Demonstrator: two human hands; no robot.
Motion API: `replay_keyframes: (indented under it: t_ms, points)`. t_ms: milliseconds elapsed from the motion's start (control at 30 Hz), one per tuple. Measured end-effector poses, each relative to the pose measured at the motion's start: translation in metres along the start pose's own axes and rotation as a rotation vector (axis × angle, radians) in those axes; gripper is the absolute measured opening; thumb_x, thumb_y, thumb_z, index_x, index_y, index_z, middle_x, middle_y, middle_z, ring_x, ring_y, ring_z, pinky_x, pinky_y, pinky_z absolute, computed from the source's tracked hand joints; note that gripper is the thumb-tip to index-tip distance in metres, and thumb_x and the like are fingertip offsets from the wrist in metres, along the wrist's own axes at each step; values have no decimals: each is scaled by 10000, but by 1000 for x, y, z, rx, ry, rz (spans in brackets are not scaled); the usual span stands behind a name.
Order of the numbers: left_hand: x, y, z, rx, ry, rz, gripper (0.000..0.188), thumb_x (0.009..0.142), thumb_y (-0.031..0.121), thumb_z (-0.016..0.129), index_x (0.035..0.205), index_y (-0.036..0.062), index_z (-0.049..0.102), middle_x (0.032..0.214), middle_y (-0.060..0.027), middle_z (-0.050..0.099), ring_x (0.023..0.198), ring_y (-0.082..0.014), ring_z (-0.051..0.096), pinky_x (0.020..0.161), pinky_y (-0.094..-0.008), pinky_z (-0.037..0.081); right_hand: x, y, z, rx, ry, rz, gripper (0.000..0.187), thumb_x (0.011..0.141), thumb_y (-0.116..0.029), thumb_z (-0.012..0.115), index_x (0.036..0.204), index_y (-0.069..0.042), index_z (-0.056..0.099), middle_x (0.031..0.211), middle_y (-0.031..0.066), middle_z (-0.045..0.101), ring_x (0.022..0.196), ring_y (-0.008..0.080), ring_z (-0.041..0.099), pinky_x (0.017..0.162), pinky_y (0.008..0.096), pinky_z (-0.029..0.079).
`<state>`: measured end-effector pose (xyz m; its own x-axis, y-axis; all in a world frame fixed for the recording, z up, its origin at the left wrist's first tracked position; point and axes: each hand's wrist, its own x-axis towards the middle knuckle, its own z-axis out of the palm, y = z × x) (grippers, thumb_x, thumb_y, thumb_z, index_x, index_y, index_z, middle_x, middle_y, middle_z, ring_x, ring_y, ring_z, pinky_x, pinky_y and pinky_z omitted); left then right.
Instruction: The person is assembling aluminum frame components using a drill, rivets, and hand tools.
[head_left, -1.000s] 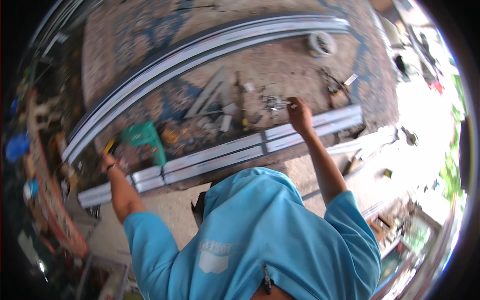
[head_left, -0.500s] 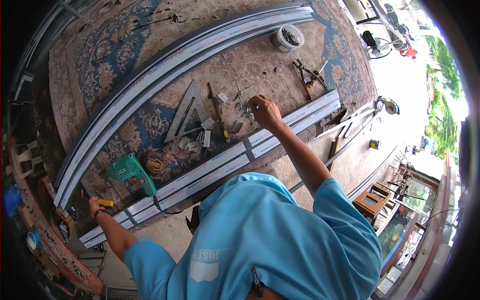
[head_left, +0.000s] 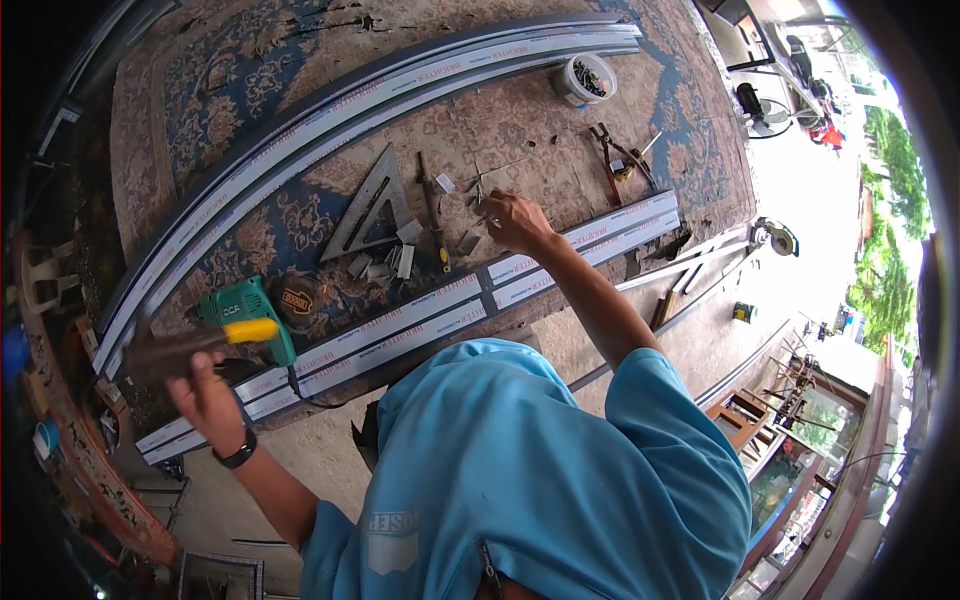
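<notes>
Over the rug-covered table [head_left: 500, 115], the left hand [head_left: 213, 405] is at a blurred yellow-handled tool [head_left: 252, 330], its grip unclear to me. The right hand [head_left: 518, 222] curls by loose metal bits [head_left: 479, 190]; whether it pinches any, I can't tell. Better pick singly, tool clear of the drill [head_left: 238, 308].

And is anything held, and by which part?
The left hand is at the middle of a blurred yellow-handled tool, grip unclear; what the right hand holds, if anything, cannot be told.
</notes>
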<state>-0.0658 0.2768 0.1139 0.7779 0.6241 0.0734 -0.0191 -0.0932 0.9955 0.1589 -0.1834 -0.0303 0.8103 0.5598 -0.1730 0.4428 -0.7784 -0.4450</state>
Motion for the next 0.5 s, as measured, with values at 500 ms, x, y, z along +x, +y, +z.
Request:
replay_keyframes:
  t_ms: [500]
  points:
    - [-74, -57, 145, 173, -634, -137, 406, 787, 396, 928, 908, 55, 745, 690, 64, 612, 650, -31, 537, 601, -243, 437, -42, 22, 12, 147, 190, 225, 176, 897, -174, 682, 1064, -120, 705, 1077, 134, 682, 1032, 361, 684, 856, 481, 569]
